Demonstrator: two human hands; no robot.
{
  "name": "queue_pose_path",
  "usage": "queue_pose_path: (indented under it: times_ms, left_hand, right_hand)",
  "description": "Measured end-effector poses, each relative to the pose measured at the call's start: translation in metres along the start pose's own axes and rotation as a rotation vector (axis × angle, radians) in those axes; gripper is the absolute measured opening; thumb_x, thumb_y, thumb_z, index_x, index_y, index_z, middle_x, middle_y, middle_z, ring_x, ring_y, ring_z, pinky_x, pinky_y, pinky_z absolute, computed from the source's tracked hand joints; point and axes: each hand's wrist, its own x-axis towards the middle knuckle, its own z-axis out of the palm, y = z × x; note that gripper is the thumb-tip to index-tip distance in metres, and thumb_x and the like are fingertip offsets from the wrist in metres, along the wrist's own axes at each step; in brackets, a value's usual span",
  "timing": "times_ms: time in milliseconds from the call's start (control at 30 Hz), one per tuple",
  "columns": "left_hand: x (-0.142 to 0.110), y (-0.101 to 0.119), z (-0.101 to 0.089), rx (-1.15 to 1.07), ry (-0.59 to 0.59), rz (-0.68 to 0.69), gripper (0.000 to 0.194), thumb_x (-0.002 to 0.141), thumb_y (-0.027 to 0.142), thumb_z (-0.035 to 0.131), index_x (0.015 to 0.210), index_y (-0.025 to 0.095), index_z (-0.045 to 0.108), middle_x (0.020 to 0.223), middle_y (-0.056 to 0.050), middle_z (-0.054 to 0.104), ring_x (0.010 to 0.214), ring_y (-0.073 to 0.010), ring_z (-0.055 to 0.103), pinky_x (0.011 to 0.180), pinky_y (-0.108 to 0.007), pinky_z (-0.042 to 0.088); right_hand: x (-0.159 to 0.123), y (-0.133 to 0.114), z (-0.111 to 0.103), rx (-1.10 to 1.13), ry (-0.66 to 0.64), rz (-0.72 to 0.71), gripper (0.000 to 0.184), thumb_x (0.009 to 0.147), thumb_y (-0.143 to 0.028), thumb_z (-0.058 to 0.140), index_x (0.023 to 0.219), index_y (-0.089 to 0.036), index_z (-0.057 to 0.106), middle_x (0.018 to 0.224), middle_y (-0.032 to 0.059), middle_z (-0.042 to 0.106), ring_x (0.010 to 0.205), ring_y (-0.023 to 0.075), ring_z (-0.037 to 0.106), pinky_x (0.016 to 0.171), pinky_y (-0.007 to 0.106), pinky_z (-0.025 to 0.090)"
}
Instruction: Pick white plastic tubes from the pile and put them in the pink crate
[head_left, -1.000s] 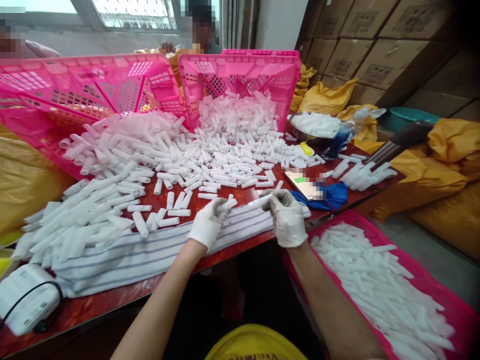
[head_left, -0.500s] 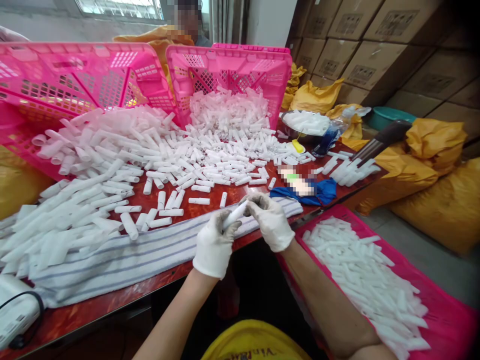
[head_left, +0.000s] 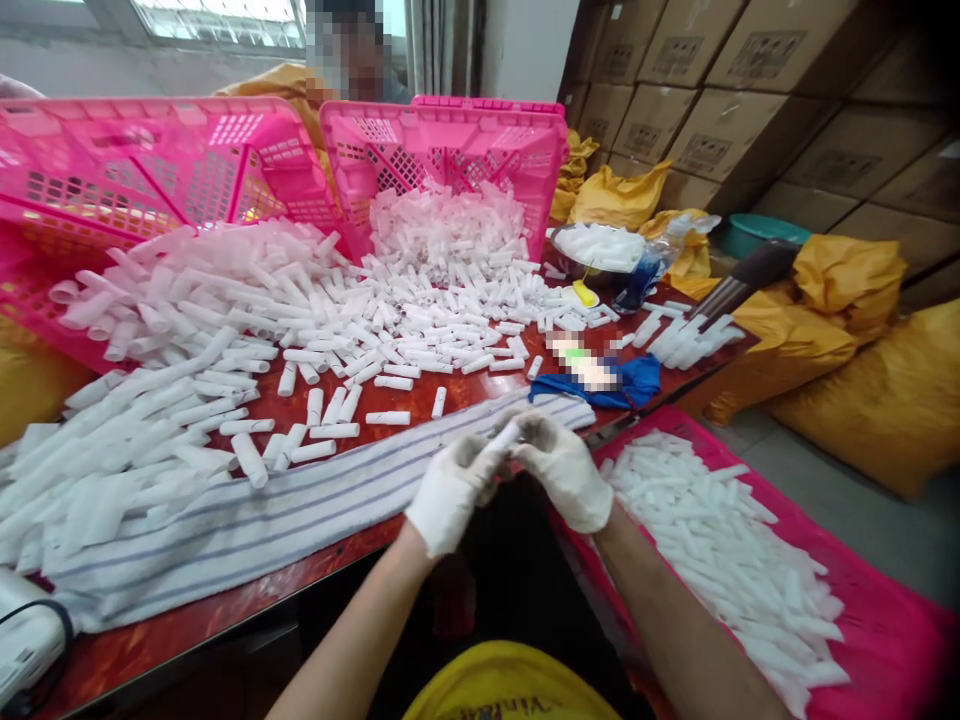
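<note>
Table (head_left: 225, 610) runs across the view, near edge toward the person. Striped towel (head_left: 247, 520) lies on the table along that near edge. Behind the towel: loose tubes (head_left: 390, 345) scattered over the tabletop, heaped deeper at left. Two crates (head_left: 450, 150) stand tipped at the table's far side, tubes spilling out of them. Right of the scatter: bowl (head_left: 600, 248) holding tubes, cloth (head_left: 626, 385) in front of it. Tray (head_left: 885, 640) sits below the table's right end, filled with tubes. Sacks (head_left: 847, 330) and stacked boxes (head_left: 750, 100) behind, at right. Left hand (head_left: 450, 490) and right hand (head_left: 566, 470) meet over the towel's near edge, one tube (head_left: 504, 437) between them.
</note>
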Motion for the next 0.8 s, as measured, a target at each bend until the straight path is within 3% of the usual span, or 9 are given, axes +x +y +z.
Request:
queue_pose_path:
  times_ms: [133, 200, 267, 300, 367, 467, 567, 667, 800]
  left_hand:
    - [0.011, -0.028, 0.035, 0.34, -0.103, 0.077, 0.038, 0.079, 0.036, 0.071, 0.112, 0.018, 0.062, 0.087, -0.003, 0.071, 0.069, -0.0125, 0.063, 0.065, -0.025, 0.049]
    - [0.012, -0.04, 0.044, 0.454, -0.041, 0.081, 0.041, 0.079, 0.034, 0.07, 0.116, 0.019, 0.061, 0.091, -0.005, 0.072, 0.079, -0.0163, 0.067, 0.072, -0.028, 0.052]
    - [0.01, -0.049, 0.051, 0.534, 0.049, 0.073, 0.035, 0.081, 0.039, 0.066, 0.109, 0.018, 0.062, 0.091, -0.007, 0.072, 0.08, -0.0184, 0.069, 0.074, -0.031, 0.054]
    - [0.007, -0.053, 0.056, 0.573, 0.068, 0.085, 0.033, 0.082, 0.042, 0.065, 0.104, 0.018, 0.062, 0.091, -0.007, 0.072, 0.08, -0.0191, 0.069, 0.074, -0.032, 0.055]
    - [-0.002, -0.06, 0.066, 0.654, 0.035, 0.164, 0.036, 0.08, 0.049, 0.065, 0.098, 0.018, 0.062, 0.088, -0.007, 0.071, 0.079, -0.0206, 0.069, 0.075, -0.034, 0.055]
    - [-0.02, -0.067, 0.073, 0.743, -0.086, 0.306, 0.052, 0.066, 0.055, 0.076, 0.099, 0.018, 0.061, 0.088, -0.007, 0.071, 0.079, -0.0232, 0.068, 0.075, -0.037, 0.056]
    - [-0.027, -0.065, 0.063, 0.74, -0.045, 0.277, 0.055, 0.069, 0.063, 0.069, 0.101, 0.019, 0.062, 0.088, -0.007, 0.072, 0.076, -0.0239, 0.069, 0.069, -0.036, 0.056]
    - [-0.021, -0.058, 0.042, 0.711, 0.014, 0.176, 0.05, 0.082, 0.066, 0.054, 0.098, 0.02, 0.065, 0.082, -0.005, 0.073, 0.073, -0.0229, 0.069, 0.065, -0.033, 0.056]
    - [-0.017, -0.058, 0.029, 0.678, -0.056, 0.138, 0.046, 0.08, 0.063, 0.058, 0.093, 0.02, 0.067, 0.083, -0.004, 0.075, 0.078, -0.0224, 0.07, 0.07, -0.031, 0.056]
  right_hand:
    - [-0.025, 0.006, -0.086, -0.231, 0.592, -0.043, 0.02, 0.071, -0.035, 0.07, 0.081, -0.02, 0.061, 0.078, 0.0011, 0.066, 0.075, 0.0171, 0.064, 0.075, 0.033, 0.054]
    - [-0.045, 0.006, -0.135, -0.468, 0.852, -0.032, 0.024, 0.067, -0.031, 0.069, 0.087, -0.021, 0.061, 0.087, 0.0037, 0.068, 0.087, 0.0216, 0.065, 0.088, 0.04, 0.052]
    - [-0.068, 0.007, -0.162, -0.664, 1.01, 0.033, 0.03, 0.066, -0.029, 0.069, 0.093, -0.02, 0.063, 0.098, 0.0081, 0.069, 0.101, 0.0264, 0.063, 0.099, 0.046, 0.045]
    - [-0.077, 0.01, -0.164, -0.69, 1.038, 0.063, 0.031, 0.067, -0.031, 0.068, 0.096, -0.019, 0.064, 0.103, 0.01, 0.069, 0.107, 0.0278, 0.062, 0.103, 0.047, 0.043]
    - [-0.086, 0.021, -0.145, -0.513, 0.984, 0.079, 0.033, 0.076, -0.04, 0.063, 0.102, -0.019, 0.063, 0.106, 0.011, 0.07, 0.107, 0.0266, 0.063, 0.102, 0.046, 0.045]
    - [-0.08, 0.045, -0.088, -0.069, 0.646, 0.082, 0.043, 0.084, -0.053, 0.056, 0.111, -0.019, 0.061, 0.107, 0.0101, 0.07, 0.101, 0.0232, 0.066, 0.097, 0.044, 0.049]
    - [-0.073, 0.062, -0.039, 0.227, 0.427, 0.072, 0.053, 0.082, -0.064, 0.059, 0.113, -0.021, 0.06, 0.108, 0.0089, 0.069, 0.098, 0.0221, 0.067, 0.095, 0.043, 0.051]
    - [-0.079, 0.066, -0.018, 0.214, 0.292, 0.051, 0.054, 0.078, -0.063, 0.066, 0.112, -0.021, 0.062, 0.107, 0.0067, 0.069, 0.103, 0.022, 0.065, 0.1, 0.04, 0.048]
    - [-0.095, 0.057, -0.02, 0.046, 0.168, 0.058, 0.033, 0.088, -0.044, 0.06, 0.111, -0.021, 0.065, 0.11, 0.0049, 0.069, 0.111, 0.0227, 0.063, 0.104, 0.039, 0.046]
